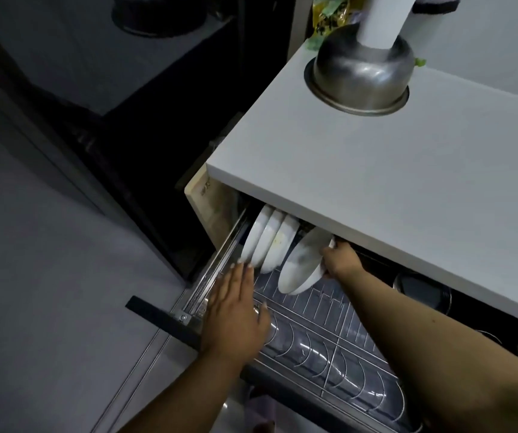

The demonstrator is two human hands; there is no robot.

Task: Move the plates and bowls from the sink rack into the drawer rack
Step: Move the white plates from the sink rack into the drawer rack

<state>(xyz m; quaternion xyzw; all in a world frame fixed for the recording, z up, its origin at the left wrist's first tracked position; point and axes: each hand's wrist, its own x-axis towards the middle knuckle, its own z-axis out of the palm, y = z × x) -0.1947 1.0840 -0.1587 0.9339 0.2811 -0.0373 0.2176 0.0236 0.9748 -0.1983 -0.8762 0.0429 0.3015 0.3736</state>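
The wire drawer rack (323, 320) is pulled out from under the grey countertop (392, 189). Three white plates (267, 242) stand on edge at the rack's far left end. My right hand (340, 257) grips a white bowl (301, 267) by its rim and holds it tilted, just right of those plates and over the wires. My left hand (236, 310) is flat with straight fingers above the rack's left side, its fingertips touching the lowest edge of the leftmost plate. The sink rack is out of view.
An upturned steel bowl (360, 70) sits on the countertop beside a white pipe (382, 20). A dark round pot (421, 292) sits at the drawer's right under the counter. The drawer's dark front (161, 314) juts out over the grey floor (48, 292).
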